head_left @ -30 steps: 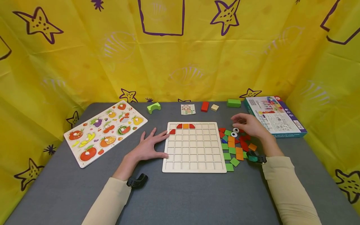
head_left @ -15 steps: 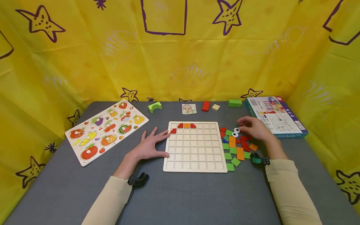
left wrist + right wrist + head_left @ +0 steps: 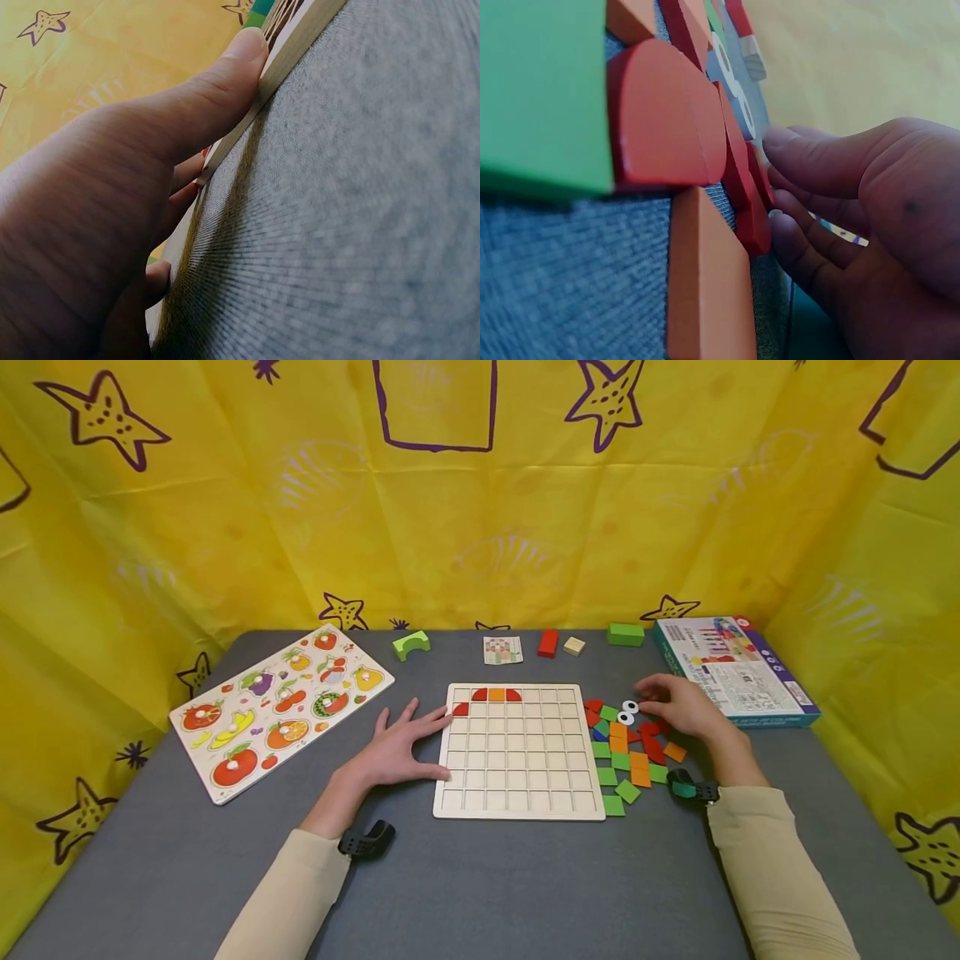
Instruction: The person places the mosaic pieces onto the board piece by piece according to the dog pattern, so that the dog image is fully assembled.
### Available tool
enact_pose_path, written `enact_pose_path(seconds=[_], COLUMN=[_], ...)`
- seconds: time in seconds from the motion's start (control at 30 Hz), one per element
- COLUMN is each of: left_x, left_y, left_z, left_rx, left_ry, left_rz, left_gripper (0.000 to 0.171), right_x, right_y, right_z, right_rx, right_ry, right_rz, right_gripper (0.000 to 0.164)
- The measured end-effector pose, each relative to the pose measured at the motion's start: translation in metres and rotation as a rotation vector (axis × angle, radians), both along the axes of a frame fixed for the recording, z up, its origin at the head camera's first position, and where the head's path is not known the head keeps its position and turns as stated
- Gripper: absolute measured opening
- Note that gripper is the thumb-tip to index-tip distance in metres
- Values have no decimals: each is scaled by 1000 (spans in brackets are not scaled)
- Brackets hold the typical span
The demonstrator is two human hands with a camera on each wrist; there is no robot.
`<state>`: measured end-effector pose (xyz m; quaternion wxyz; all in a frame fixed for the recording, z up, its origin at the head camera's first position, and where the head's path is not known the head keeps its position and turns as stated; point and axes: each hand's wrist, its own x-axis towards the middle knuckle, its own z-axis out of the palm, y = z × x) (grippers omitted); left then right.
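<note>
A pale wooden grid board [image 3: 517, 752] lies on the grey table, with several red pieces and one orange square [image 3: 497, 694] in its upper left cells. My left hand [image 3: 393, 750] rests at the board's left edge with fingers spread; in the left wrist view the thumb [image 3: 225, 71] touches the board's side. To the right of the board lies a pile of red, green and orange pieces with two white eye discs [image 3: 626, 718]. Over the pile's far side hovers my right hand [image 3: 682, 706]. Its thumb [image 3: 810, 157] and fingertips are beside small red pieces [image 3: 754, 229], with nothing visibly pinched.
A fruit puzzle board [image 3: 281, 714] lies at the left. Along the back are a green arch block [image 3: 412, 645], a picture card [image 3: 502, 650], a red block [image 3: 548, 643], a beige block [image 3: 573, 647] and a green block [image 3: 626, 634]. A flat box [image 3: 738, 672] stands back right.
My right hand has come down and slightly right to the red pieces near the eye discs, then stayed there. The left hand holds its place on the board's edge.
</note>
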<state>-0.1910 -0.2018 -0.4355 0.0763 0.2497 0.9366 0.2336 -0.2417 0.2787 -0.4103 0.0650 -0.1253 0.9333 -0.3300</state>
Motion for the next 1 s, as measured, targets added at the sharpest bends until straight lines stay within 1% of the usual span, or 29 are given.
enact_pose_path(seconds=[0.3, 0.57, 0.73, 0.9, 1.0], left_x=[0, 0, 1, 1, 1], left_y=[0, 1, 1, 0, 0], left_z=[2, 3, 5, 4, 3], left_rx=[-6, -11, -9, -12, -14], left_ry=[-2, -8, -11, -9, -9], left_rz=[-2, 3, 3, 4, 0], left_gripper=[95, 94, 94, 94, 94], right_x=[-2, -2, 0, 1, 2], right_y=[0, -4, -15, -29, -35], right_z=[-3, 3, 6, 5, 4], right_rx=[33, 50, 49, 56, 75], right_ry=[14, 4, -14, -7, -5], right_rz=[21, 25, 27, 77, 90], right_gripper=[30, 30, 31, 29, 27])
